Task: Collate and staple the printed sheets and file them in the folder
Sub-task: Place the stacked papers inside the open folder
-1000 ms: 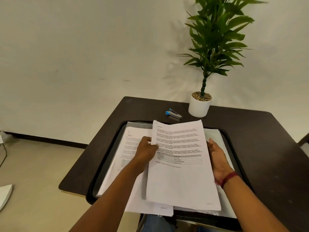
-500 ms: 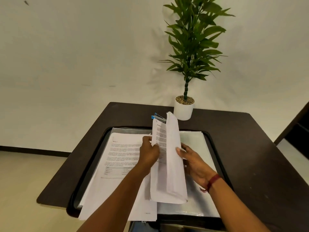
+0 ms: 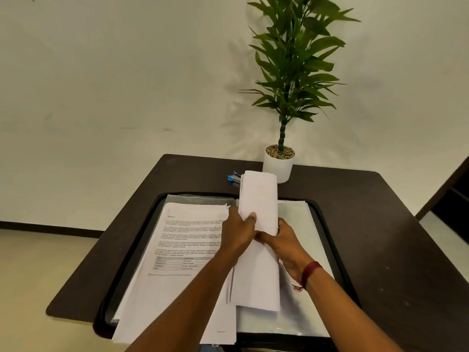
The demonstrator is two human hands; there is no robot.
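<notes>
Both hands hold a bundle of white sheets (image 3: 258,250) curled lengthwise, blank side out, above the tray. My left hand (image 3: 238,232) grips its left edge with the thumb on top. My right hand (image 3: 281,240) wraps it from the right, thumb across the front. A stack of printed sheets (image 3: 177,250) lies flat on the left half of the black tray (image 3: 335,237). A clear plastic folder (image 3: 302,318) lies under the sheets, showing on the right. A blue stapler (image 3: 234,177) sits on the table behind the tray, partly hidden by the bundle.
A potted green plant in a white pot (image 3: 278,166) stands at the back of the dark table (image 3: 393,250), close behind the bundle's top. The printed stack overhangs the tray's front edge. A white wall rises behind; floor lies to the left.
The flat sheets held in both hands have been lifted and curled into a narrow bundle, printed side turned inward. My right hand moved from the right edge to wrap around it.
</notes>
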